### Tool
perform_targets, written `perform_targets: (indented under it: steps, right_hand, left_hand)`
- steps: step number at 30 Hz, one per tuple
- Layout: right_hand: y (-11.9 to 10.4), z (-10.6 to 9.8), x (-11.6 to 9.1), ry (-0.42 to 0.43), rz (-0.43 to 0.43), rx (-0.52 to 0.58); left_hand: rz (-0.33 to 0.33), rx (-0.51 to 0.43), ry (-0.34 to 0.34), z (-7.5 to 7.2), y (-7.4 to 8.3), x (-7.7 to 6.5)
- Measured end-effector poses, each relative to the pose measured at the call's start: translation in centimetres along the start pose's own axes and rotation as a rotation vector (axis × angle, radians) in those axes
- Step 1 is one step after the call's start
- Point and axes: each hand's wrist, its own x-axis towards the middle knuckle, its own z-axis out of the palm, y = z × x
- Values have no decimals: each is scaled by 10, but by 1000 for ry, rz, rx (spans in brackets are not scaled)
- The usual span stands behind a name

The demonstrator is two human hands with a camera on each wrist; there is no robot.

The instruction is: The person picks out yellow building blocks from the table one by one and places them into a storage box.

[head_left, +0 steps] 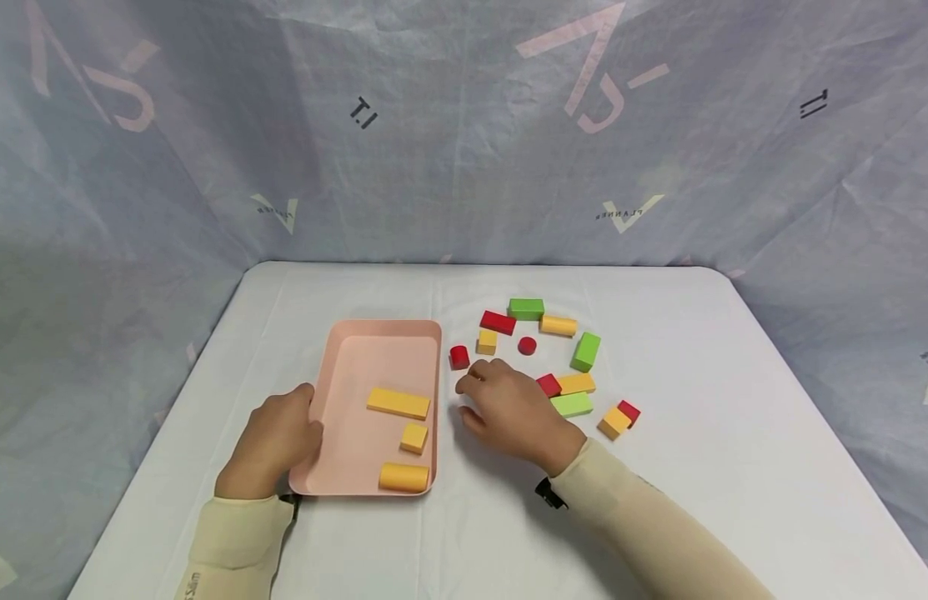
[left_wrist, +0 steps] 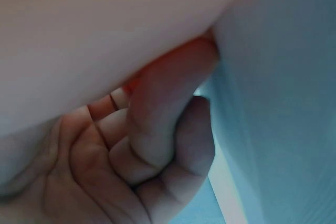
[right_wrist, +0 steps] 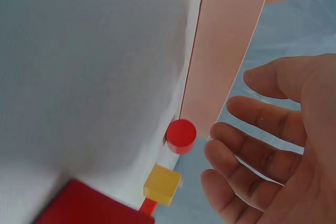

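My left hand [head_left: 274, 437] grips the left wall of a shallow pink tray [head_left: 347, 392], its thumb over the rim. In the left wrist view, the curled fingers [left_wrist: 157, 114] lie against the tray's outer side. Inside the tray are a yellow rectangular block [head_left: 398, 403], a yellow cube [head_left: 414, 438] and a yellow cylinder [head_left: 403, 477]. My right hand [head_left: 512, 412] hovers just right of the tray with loosely bent, parted fingers, holding nothing. Beyond its fingertips stand a red cylinder [head_left: 459, 357] and another yellow cube [head_left: 487, 342], both visible in the right wrist view too.
On the white table [head_left: 696, 483], right of the tray, lie several more blocks: a red bar [head_left: 498, 322], green blocks [head_left: 526, 309], a yellow cylinder [head_left: 559, 326], a red disc [head_left: 527, 345], a light green block [head_left: 572, 405] and a yellow cube [head_left: 614, 423] against a red block [head_left: 629, 412].
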Motion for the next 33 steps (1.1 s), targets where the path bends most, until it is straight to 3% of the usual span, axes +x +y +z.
perform_targets:
  steps: [25, 33]
  right_hand:
    - [23, -8, -1, 1, 47, -59]
    - [28, -8, 1, 7, 57, -33]
  left_hand:
    - [-5, 10, 5, 0, 2, 1]
    - [-6, 11, 5, 0, 2, 1]
